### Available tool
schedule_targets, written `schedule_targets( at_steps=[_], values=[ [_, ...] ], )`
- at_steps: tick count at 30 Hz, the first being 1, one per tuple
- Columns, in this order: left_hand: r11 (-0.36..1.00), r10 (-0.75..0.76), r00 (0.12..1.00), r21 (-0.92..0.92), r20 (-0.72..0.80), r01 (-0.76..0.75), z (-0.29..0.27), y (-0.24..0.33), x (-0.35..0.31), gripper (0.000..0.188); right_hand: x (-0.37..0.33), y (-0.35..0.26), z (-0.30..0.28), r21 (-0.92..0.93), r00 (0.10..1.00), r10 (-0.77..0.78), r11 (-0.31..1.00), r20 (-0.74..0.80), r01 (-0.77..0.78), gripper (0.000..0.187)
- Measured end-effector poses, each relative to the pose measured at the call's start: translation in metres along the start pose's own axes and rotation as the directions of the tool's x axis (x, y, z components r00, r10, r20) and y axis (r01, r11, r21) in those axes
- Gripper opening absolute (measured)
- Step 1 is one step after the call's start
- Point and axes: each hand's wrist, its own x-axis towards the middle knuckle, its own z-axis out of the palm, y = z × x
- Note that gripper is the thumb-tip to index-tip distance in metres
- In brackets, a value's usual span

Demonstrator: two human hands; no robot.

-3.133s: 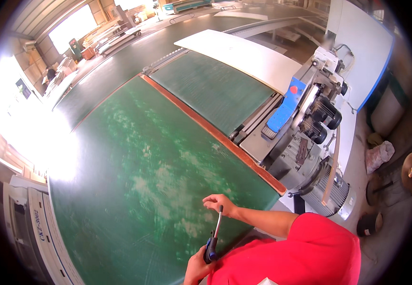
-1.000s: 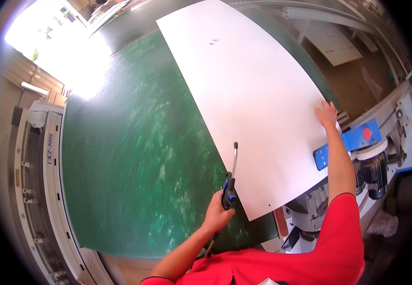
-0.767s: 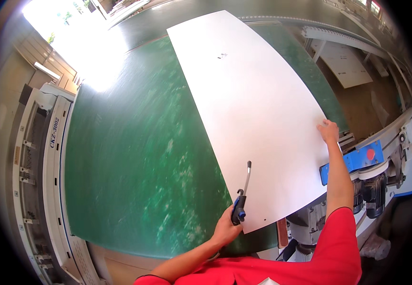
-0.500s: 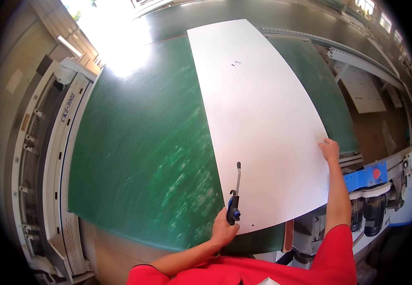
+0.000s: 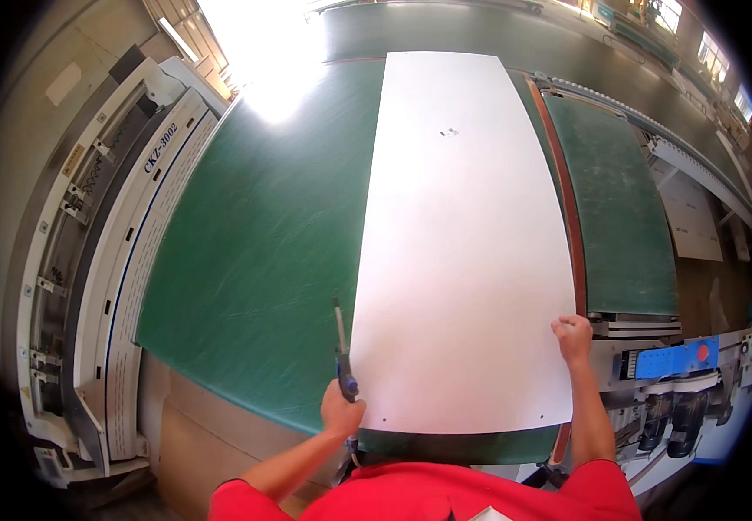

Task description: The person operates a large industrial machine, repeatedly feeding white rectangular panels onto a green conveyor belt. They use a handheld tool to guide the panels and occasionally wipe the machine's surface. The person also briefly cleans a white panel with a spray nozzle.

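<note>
A long white panel lies flat on the green belt, running away from me. It has small holes near its near edge and a small dark mark toward the far end. My left hand is wrapped round an air blow gun beside the panel's near left corner. The gun's thin nozzle points away from me over the belt, and a hose runs from its lower end. At the panel's right edge, toward the near end, my right hand has curled fingers gripping the edge.
The green belt spreads left of the panel. A white machine with a long rail stands along the left side. A brown strip separates the panel from a second green belt. Blue-topped machinery with dark motors stands at the near right.
The panel has shifted left and straightened, uncovering the brown strip on its right. My left hand has moved left with the blow gun, off the panel's surface. My right hand has come nearer.
</note>
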Motion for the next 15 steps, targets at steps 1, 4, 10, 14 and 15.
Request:
schedule_targets(
  at_steps=[1,4,10,14,15],
  values=[
    [0.998,-0.035,0.999,0.042,-0.027,0.036,-0.012,-0.012,0.000,0.031,-0.018,-0.009,0.006,0.014,1.000,0.001,1.000,0.007,-0.001,0.034],
    [0.995,-0.090,0.996,-0.034,0.003,0.090,-0.057,-0.042,0.002,0.033,-0.056,-0.021,0.032,0.124,1.000,-0.011,0.992,0.028,0.007,0.030],
    [0.912,-0.108,0.951,-0.409,-0.290,-0.022,-0.108,-0.158,0.013,0.050,-0.093,-0.130,0.097,0.345,0.990,-0.088,0.937,0.111,0.045,0.030],
    [0.875,0.053,0.899,-0.413,-0.434,-0.251,-0.128,-0.159,0.005,0.063,-0.099,-0.224,0.162,0.690,0.961,0.062,0.684,0.268,-0.237,0.034],
    [0.839,0.043,0.916,-0.483,-0.399,-0.250,-0.134,-0.136,-0.001,0.061,-0.098,-0.240,0.183,0.764,0.959,0.019,0.599,0.284,-0.238,0.036]
  ],
)
